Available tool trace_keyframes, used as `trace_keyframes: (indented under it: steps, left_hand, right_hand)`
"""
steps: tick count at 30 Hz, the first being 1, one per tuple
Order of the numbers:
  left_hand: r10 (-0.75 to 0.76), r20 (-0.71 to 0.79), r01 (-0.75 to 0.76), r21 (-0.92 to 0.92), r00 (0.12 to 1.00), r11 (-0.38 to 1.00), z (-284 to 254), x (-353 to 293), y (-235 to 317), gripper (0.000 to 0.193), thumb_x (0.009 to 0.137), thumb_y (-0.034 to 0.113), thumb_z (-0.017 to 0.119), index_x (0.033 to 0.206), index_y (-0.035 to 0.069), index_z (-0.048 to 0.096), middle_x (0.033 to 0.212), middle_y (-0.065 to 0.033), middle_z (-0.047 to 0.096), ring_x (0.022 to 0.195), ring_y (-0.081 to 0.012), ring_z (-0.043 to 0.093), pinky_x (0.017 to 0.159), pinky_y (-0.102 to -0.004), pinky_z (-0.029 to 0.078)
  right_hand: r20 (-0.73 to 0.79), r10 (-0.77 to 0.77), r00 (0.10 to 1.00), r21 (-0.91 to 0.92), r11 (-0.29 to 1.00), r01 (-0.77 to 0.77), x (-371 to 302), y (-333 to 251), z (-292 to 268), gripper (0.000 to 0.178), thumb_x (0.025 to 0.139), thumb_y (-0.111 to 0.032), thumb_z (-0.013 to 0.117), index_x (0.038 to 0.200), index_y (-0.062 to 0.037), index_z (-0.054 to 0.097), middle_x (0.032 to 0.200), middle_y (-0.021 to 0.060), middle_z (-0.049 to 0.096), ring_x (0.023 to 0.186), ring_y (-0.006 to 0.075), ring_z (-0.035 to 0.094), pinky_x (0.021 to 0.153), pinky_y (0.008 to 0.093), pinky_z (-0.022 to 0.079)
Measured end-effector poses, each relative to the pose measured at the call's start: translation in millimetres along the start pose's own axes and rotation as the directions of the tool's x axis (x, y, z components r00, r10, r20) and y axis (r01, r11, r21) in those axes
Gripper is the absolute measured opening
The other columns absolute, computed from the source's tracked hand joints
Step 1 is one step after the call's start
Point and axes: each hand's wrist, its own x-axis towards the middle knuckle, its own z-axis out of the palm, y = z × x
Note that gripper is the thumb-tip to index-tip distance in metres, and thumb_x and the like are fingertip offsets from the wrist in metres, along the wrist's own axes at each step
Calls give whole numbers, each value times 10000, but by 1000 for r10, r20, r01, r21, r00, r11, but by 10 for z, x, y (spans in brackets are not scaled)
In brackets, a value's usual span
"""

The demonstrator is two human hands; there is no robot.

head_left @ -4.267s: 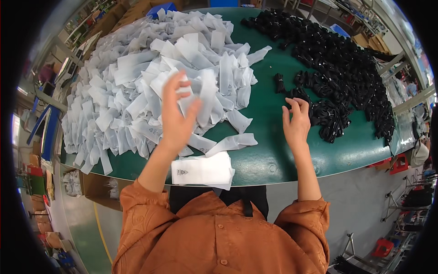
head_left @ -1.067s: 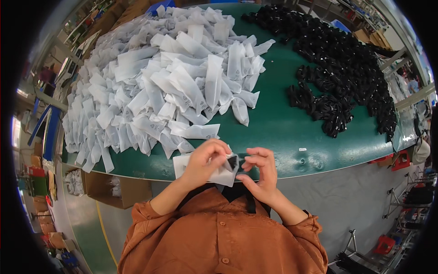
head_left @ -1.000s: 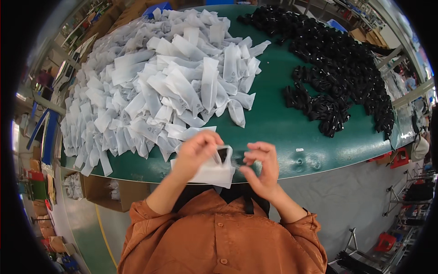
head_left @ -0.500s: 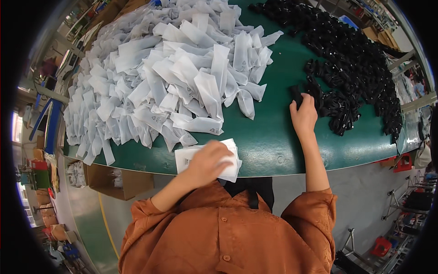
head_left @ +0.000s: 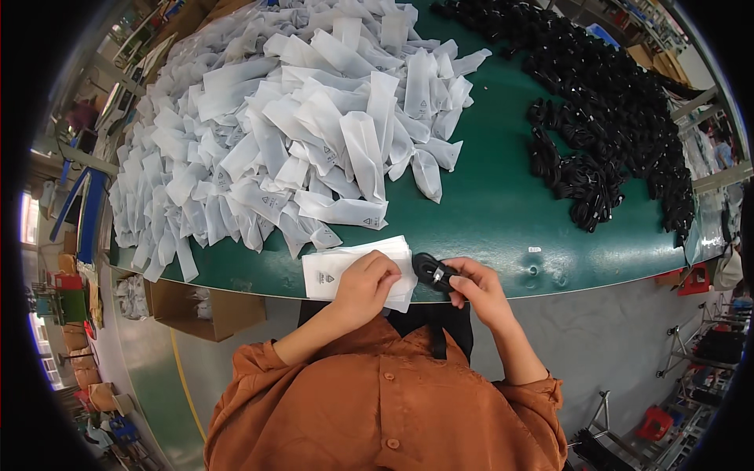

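Note:
A coiled black cable (head_left: pixel 431 270) is gripped in my right hand (head_left: pixel 481 292), just above the table's near edge. To its left lies a flat stack of white translucent bags (head_left: pixel 320 275) with small dark print. My left hand (head_left: pixel 364 289) rests over this stack, thumb and fingers pinched together at the open end of the top bag. The cable's front reaches the right edge of the stack, close to my left fingertips.
Filled white bags (head_left: pixel 275 133) form a big heap on the left of the green table (head_left: pixel 491 180). Bundled black cables (head_left: pixel 605 133) are piled along the right. A cardboard box (head_left: pixel 206 314) stands below the table's near left edge.
My right hand has come from the cable pile toward the near middle, carrying one coiled cable. My left hand has shifted slightly right over the bag stack and now pinches the top bag.

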Motion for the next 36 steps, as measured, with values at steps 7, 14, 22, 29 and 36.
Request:
trace_keyframes:
  steps: [7, 14, 22, 29, 36]
  left_hand:
    - [-181, 48, 187, -185, 982, 965, -103, 0, 43, 65, 876, -38, 656, 902, 3, 613, 847, -74, 593, 678, -173, 544, 619, -287, 455]
    - [-200, 99, 219, -269, 975, 938, -132, 5, 53, 63, 886, -43, 641, 923, -2, 611, 908, -76, 635, 760, -182, 590, 683, -284, 481]
    - [-111, 48, 121, -380, 993, 917, -155, 53, 109, 77, 882, -47, 647, 922, 15, 623, 984, -97, 665, 879, -219, 635, 790, -308, 506]
    - [180, 47, -169, -173, 983, 970, -207, 140, 153, 134, 829, -18, 692, 900, 53, 603, 993, -85, 614, 917, -285, 558, 816, -357, 460]
    - [93, 25, -87, -185, 995, 979, -209, 176, 163, 136, 836, 31, 696, 878, 63, 571, 1044, -84, 603, 946, -300, 514, 853, -364, 428]
  right_hand:
    - [89, 163, 983, 191, 965, -177, 12, -5, 38, 353, 956, -152, 540, 1217, 77, 606, 892, 120, 677, 580, 115, 545, 513, 241, 440]
    - [138, 229, 964, 335, 905, -263, 30, 26, 67, 350, 960, -150, 533, 1188, 109, 594, 865, 157, 677, 533, 131, 536, 475, 241, 428]
    - [189, 349, 918, 341, 853, -395, -35, -17, 137, 352, 1005, -202, 535, 1211, 74, 604, 848, 123, 667, 549, 120, 553, 468, 227, 424]
    - [103, 331, 938, 223, 911, -346, -113, -84, 291, 356, 1019, -222, 550, 1236, 56, 595, 828, 77, 657, 557, 103, 562, 483, 226, 438]
    - [418, -597, 685, -620, 364, 695, -104, -154, 300, 426, 791, -30, 753, 1202, -45, 644, 1139, 120, 618, 866, 335, 620, 731, 380, 543]
